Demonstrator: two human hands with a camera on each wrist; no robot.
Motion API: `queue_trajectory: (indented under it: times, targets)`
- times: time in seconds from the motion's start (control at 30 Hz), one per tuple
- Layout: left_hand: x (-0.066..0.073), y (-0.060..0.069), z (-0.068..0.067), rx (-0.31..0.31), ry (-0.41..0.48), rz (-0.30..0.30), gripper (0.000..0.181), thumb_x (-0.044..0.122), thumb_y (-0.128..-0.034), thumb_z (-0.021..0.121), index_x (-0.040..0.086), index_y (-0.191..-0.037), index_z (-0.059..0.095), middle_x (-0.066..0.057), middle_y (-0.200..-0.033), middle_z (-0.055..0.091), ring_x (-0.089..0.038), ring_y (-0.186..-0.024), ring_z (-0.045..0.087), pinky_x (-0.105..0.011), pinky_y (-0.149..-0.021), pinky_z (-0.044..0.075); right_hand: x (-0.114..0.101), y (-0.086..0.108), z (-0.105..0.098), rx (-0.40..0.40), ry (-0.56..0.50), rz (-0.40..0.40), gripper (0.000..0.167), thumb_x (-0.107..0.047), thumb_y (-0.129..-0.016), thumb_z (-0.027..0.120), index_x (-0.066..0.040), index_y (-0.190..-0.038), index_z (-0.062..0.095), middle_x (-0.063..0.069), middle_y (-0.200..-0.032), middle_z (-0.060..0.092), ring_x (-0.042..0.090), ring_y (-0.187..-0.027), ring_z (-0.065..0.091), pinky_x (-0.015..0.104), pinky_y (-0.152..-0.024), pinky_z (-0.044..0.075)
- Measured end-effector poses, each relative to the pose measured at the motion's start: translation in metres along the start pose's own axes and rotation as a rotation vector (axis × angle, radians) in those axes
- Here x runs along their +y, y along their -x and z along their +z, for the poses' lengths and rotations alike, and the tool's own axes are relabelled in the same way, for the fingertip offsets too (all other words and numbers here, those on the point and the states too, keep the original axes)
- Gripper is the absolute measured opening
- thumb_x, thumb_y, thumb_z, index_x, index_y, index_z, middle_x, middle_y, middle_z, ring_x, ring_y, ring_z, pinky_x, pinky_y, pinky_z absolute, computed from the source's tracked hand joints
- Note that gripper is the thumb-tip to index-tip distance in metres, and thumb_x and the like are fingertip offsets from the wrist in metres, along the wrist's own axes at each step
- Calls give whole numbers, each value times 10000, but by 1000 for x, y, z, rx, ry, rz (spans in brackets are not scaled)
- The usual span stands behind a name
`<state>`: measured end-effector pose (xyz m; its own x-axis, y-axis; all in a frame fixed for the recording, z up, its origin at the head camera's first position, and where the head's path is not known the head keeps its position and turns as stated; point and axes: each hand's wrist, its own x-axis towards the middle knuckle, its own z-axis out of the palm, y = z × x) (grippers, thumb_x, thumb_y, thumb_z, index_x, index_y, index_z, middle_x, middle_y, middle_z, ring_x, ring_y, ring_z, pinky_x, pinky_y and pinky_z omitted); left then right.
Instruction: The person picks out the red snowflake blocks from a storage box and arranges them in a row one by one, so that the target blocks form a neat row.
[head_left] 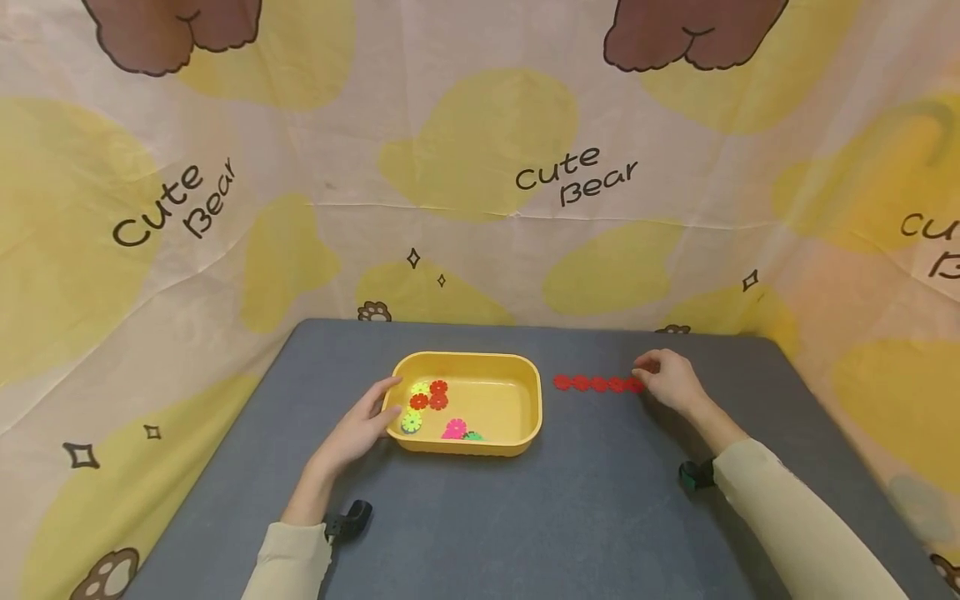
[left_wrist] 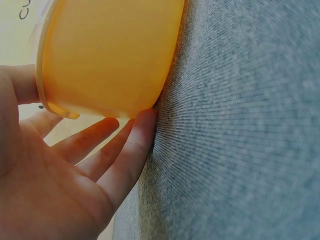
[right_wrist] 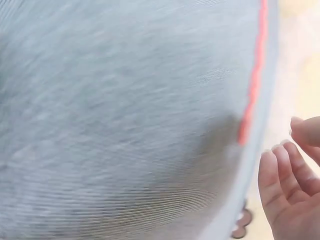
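In the head view my left hand (head_left: 352,435) grips the left end of a yellow plastic tub (head_left: 498,408), the thumb over its rim. The left wrist view has several fingertips (left_wrist: 145,120) against the tub's outer wall (left_wrist: 110,60). Inside lie several flower-shaped notched discs: red (head_left: 438,401), yellow-green (head_left: 411,421), pink (head_left: 455,428) and green (head_left: 473,436). To the tub's right, red discs form a straight row (head_left: 598,384) on the table. My right hand (head_left: 675,383) hovers by the row's right end, fingers loosely bent; the right wrist view shows nothing between thumb and fingers.
A grey-blue table (head_left: 480,525) lies under everything. Patterned cloth (head_left: 465,150) hangs behind its far edge and along the sides. Both wrists wear dark bands, the left (head_left: 348,521) and the right (head_left: 696,475).
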<state>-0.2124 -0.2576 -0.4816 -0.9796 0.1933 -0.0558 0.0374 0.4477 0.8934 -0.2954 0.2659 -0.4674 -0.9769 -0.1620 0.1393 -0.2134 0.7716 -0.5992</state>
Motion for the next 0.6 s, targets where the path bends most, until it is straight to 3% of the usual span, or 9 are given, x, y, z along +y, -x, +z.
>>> queue_trajectory:
  times: [0.27,0.6]
  targets:
    - [3,-1,0,-4,-1,8,553,219,-1067,541,152,-1571,323,-191,-1648,214,-394,-1380,446,-377,-908,521,-28,0,-9,3,-51,-27,259,-191,-1011,634,-3,-1176,699,193,-1160,678,375,-1048,625,541,-850,505]
    - [4,0,0,-4,-7,-1,551,217,-1069,537,155,-1573,321,-186,-1651,209,-387,-1389,433,-383,-916,509,-72,5,0,18,-147,-76,230,-230,-1007,661,-68,-1161,716,118,-1146,691,308,-1022,644,495,-849,523]
